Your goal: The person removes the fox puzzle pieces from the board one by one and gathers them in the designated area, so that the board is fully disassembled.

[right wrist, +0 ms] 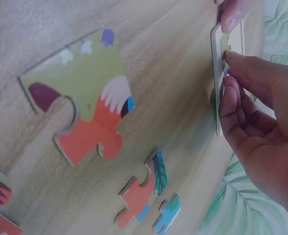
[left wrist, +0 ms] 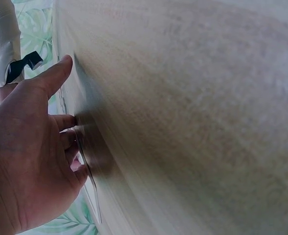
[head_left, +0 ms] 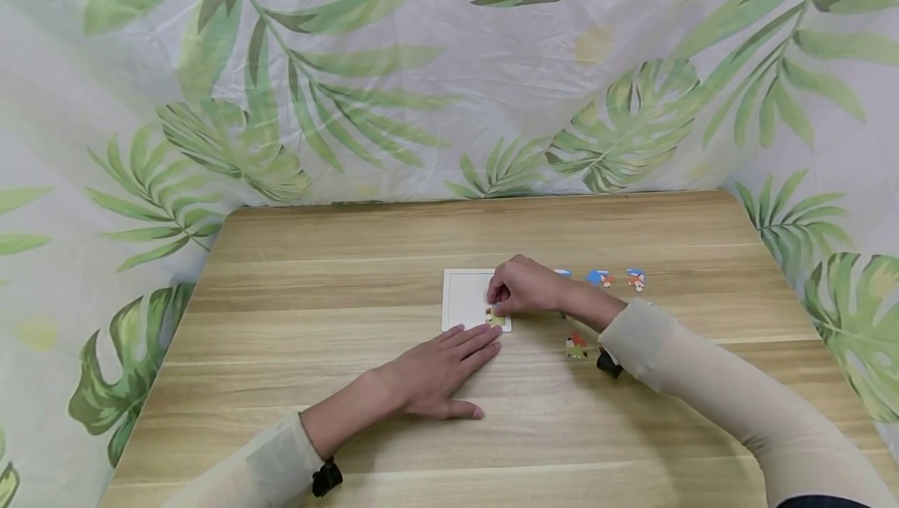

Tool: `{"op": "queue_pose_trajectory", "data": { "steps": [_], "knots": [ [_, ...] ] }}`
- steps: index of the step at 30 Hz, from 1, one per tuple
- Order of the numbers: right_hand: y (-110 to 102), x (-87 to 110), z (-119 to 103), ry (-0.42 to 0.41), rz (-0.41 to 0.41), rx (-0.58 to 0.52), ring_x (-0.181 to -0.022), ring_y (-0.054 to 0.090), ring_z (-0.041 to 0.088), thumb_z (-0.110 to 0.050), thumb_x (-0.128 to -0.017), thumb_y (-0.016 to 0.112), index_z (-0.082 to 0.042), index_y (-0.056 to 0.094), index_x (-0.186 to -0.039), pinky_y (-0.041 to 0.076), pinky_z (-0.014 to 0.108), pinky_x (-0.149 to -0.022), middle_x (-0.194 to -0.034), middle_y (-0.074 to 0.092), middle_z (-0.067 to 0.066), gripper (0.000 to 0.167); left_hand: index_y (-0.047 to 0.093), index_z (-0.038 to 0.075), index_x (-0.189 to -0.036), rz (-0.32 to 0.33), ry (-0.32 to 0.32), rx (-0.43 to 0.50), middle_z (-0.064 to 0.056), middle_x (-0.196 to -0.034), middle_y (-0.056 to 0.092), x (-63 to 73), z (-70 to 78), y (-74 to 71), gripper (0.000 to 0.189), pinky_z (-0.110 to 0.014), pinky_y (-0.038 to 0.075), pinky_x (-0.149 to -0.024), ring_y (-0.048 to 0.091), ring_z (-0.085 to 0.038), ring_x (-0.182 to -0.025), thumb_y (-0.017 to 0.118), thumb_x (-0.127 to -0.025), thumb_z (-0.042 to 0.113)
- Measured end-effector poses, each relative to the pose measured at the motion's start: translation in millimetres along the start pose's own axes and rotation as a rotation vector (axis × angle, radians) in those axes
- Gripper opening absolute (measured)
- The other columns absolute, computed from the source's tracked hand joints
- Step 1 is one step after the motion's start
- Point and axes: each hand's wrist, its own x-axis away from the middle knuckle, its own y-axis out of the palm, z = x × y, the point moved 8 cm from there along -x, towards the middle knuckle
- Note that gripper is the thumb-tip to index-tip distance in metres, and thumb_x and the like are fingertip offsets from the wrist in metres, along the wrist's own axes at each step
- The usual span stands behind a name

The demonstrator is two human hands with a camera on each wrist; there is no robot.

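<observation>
A white puzzle tray (head_left: pixel 461 295) with a raised border lies on the table. In its near right corner is a yellow-green jigsaw piece (head_left: pixel 496 321). My right hand (head_left: pixel 530 287) pinches at that piece with curled thumb and fingers, which partly cover it. In the right wrist view, the right hand (right wrist: pixel 263 107) reaches over the tray's edge (right wrist: pixel 215 73). My left hand (head_left: pixel 438 371) lies palm down with straight fingers, their tips on the tray's near edge. The left wrist view shows the left hand (left wrist: pixel 36 147) from the side, thumb spread away.
Right of the tray lie several loose jigsaw pieces, among them a green and orange piece (head_left: pixel 576 346), a blue and orange piece (head_left: pixel 599 278) and another (head_left: pixel 636 280). A leaf-printed cloth (head_left: pixel 379 87) hangs behind the wooden table (head_left: pixel 337 258).
</observation>
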Motion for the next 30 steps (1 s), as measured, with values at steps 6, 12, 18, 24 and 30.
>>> {"op": "queue_pose_trajectory", "data": {
  "steps": [6, 12, 18, 24, 30],
  "knots": [
    [-0.8, 0.0, 2.2, 0.009, 0.005, 0.009, -0.074, 0.064, 0.0, -0.009, -0.085, 0.088, -0.008, 0.081, -0.089, 0.056, 0.019, -0.07, -0.083, 0.073, -0.004, 0.008, 0.027, 0.006, -0.168, -0.007, -0.001, 0.007, -0.011, -0.178, 0.016, 0.1, 0.1, 0.4, 0.093, -0.046, 0.021, -0.132, 0.015, -0.025, -0.164, 0.054, -0.102, 0.067],
    [1.3, -0.3, 5.8, 0.016, -0.024, -0.034, -0.075, 0.063, 0.0, -0.007, -0.086, 0.087, -0.007, 0.08, -0.09, 0.056, 0.019, -0.07, -0.085, 0.072, -0.003, 0.009, 0.027, 0.006, -0.168, -0.005, 0.001, 0.006, -0.011, -0.178, 0.016, 0.3, -0.1, 0.3, 0.094, -0.046, 0.021, -0.132, 0.016, -0.026, -0.164, 0.054, -0.103, 0.067],
    [0.4, -1.7, 5.7, 0.014, -0.067, -0.058, -0.074, 0.061, 0.001, -0.006, -0.086, 0.086, -0.006, 0.075, -0.09, 0.054, 0.019, -0.07, -0.082, 0.07, -0.003, 0.012, 0.028, 0.005, -0.168, 0.003, 0.008, 0.006, -0.011, -0.177, 0.017, -0.2, 0.3, -0.5, 0.094, -0.047, 0.022, -0.132, 0.016, -0.026, -0.164, 0.054, -0.102, 0.067],
    [1.0, -2.7, 8.3, 0.048, -0.103, -0.094, -0.071, 0.059, 0.002, -0.006, -0.087, 0.085, -0.006, 0.072, -0.091, 0.052, 0.019, -0.067, -0.079, 0.067, -0.005, 0.014, 0.028, 0.005, -0.168, 0.001, 0.003, -0.003, -0.011, -0.177, 0.017, -0.6, -0.5, 0.2, 0.094, -0.046, 0.02, -0.132, 0.016, -0.026, -0.164, 0.054, -0.102, 0.068],
    [2.4, -0.6, 11.4, 0.069, -0.099, -0.174, -0.074, 0.061, 0.004, -0.004, -0.087, 0.084, -0.005, 0.071, -0.092, 0.054, 0.021, -0.069, -0.08, 0.068, -0.003, 0.014, 0.027, 0.006, -0.168, -0.002, 0.004, -0.002, -0.011, -0.178, 0.016, -0.7, -0.6, 2.2, 0.094, -0.046, 0.02, -0.132, 0.015, -0.026, -0.164, 0.053, -0.102, 0.068]
  ]
}}
